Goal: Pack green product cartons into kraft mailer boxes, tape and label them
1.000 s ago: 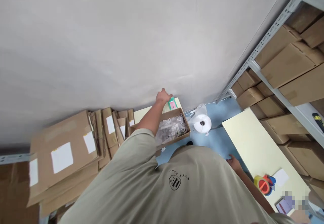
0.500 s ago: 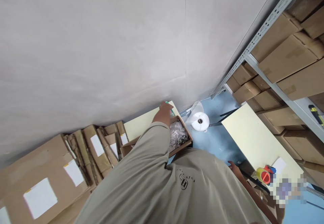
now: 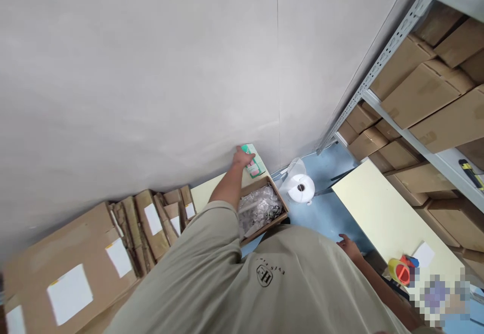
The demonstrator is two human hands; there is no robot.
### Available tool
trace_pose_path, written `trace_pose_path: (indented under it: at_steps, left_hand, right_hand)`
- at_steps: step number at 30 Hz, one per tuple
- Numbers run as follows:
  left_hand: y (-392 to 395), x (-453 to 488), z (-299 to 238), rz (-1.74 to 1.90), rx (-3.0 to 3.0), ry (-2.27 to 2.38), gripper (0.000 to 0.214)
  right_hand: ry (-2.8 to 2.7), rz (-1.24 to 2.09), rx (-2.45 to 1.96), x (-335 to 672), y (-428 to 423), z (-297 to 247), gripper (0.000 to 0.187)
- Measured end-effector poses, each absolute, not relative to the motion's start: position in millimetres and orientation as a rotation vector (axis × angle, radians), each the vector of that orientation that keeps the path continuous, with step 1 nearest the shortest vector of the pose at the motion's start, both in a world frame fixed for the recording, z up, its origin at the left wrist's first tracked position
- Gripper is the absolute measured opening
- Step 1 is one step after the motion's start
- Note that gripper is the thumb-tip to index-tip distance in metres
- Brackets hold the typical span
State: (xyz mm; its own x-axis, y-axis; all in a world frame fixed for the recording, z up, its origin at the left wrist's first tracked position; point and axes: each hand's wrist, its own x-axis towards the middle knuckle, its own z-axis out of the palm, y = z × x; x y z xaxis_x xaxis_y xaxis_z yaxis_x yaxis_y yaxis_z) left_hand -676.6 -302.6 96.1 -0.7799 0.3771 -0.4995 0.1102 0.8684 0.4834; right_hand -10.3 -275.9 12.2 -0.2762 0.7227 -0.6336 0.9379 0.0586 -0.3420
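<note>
My left hand (image 3: 242,157) is at the far end of a pale yellow table (image 3: 206,198), its fingers closed on the edge of a green and pink packet (image 3: 252,161). Just below it stands an open cardboard box (image 3: 262,185) filled with transparent plastic bags. My right hand (image 3: 350,246) rests with spread fingers by the edge of a second pale yellow table (image 3: 378,208) and holds nothing. An orange tape dispenser (image 3: 401,272) and a white sheet of paper (image 3: 423,254) lie further along that table.
A white roll of plastic film (image 3: 301,188) with a loose bag stands on the blue floor (image 3: 333,213) between the tables. Flattened cardboard stacks (image 3: 71,278) lean at the left. Metal shelves (image 3: 423,97) of cardboard boxes run along the right, and a wall (image 3: 151,72) fills the top.
My left hand has shifted on the packet, which now shows more than half a second ago. The view has swung slightly, and my right hand has stayed close to the table edge.
</note>
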Motion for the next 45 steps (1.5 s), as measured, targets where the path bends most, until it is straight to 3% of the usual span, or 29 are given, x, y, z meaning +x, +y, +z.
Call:
trace_pose_path:
  at_steps: [4,8,13,17,21,25,29,33,37,41,45]
  left_hand:
    - [-317,-668,129,1.121,0.257,2.406,0.087]
    - [-323,-627,168,1.668,0.204,2.084,0.083]
    - [-314,-531,209,1.915,0.252,1.694,0.076]
    - [-294,-433,227,1.872,0.435,1.508,0.086]
    - [-267,-331,234,1.74,0.638,1.349,0.097]
    - [-242,-239,238,1.653,0.898,1.211,0.106]
    - [-227,-158,244,1.512,1.189,1.098,0.105]
    - [-216,-87,253,1.331,1.414,0.947,0.103]
    - [-205,-31,262,1.315,1.465,0.756,0.086]
    - [-188,-3,274,1.25,1.386,0.757,0.07]
    - [-158,0,294,1.043,1.481,0.743,0.062]
  right_hand:
    - [2.103,-1.298,1.665,-12,-263,8,0.027]
    - [2.139,-1.5,1.743,-11,-245,16,0.038]
    - [2.082,-1.943,1.78,-18,-220,67,0.055]
    - [2.032,-2.358,1.69,-18,-207,133,0.078]
    - [2.037,-2.686,1.409,10,-202,191,0.078]
    - [2.119,-2.771,1.183,58,-206,221,0.084]
    - [2.323,-2.674,1.238,109,-220,221,0.099]
    - [2.538,-2.567,1.516,157,-235,209,0.102]
    - [2.508,-2.615,1.707,202,-249,198,0.105]
    - [2.262,-2.837,1.808,241,-263,191,0.102]
    - [1.873,-3.17,1.579,273,-276,191,0.095]
